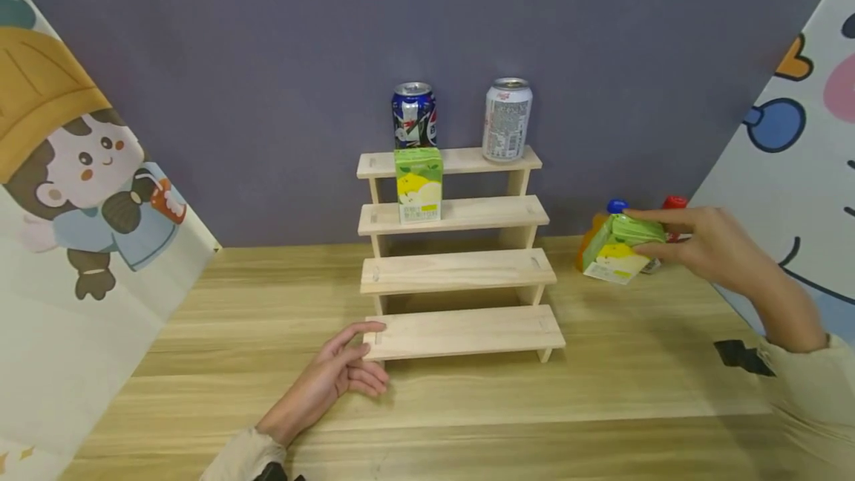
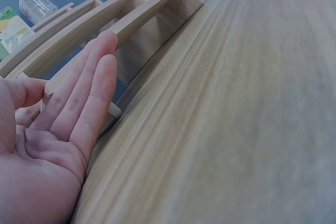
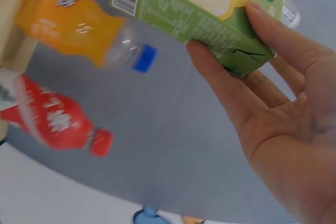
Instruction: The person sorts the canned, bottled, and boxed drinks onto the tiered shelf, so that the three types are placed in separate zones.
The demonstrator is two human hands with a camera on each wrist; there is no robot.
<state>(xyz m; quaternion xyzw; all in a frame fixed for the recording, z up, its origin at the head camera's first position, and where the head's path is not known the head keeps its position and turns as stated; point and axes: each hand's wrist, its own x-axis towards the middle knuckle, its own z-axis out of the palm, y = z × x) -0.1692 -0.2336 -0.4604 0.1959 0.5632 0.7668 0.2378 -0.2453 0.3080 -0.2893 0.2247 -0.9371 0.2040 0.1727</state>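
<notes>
My right hand (image 1: 715,247) pinches a green pear juice carton (image 1: 617,251) near its top, thumb and fingers on opposite sides. The carton is tilted and overlaps an orange soda bottle (image 3: 73,24) with a blue cap in the head view. Beside that bottle is a red-labelled bottle (image 3: 58,114) with a red cap. At the left end of the lowest step of a wooden four-step shelf (image 1: 461,332), my left hand (image 1: 334,373) touches the board. Its other fingers (image 2: 94,98) extend fairly straight in front of the step, with nothing in the palm.
On the top step stand a blue Pepsi can (image 1: 414,113) and a white Coca-Cola can (image 1: 508,121). Another pear juice carton (image 1: 419,188) stands on the step below, at the left. A grey back wall (image 1: 300,95) rises behind; printed panels flank the wood-grain table (image 1: 267,318).
</notes>
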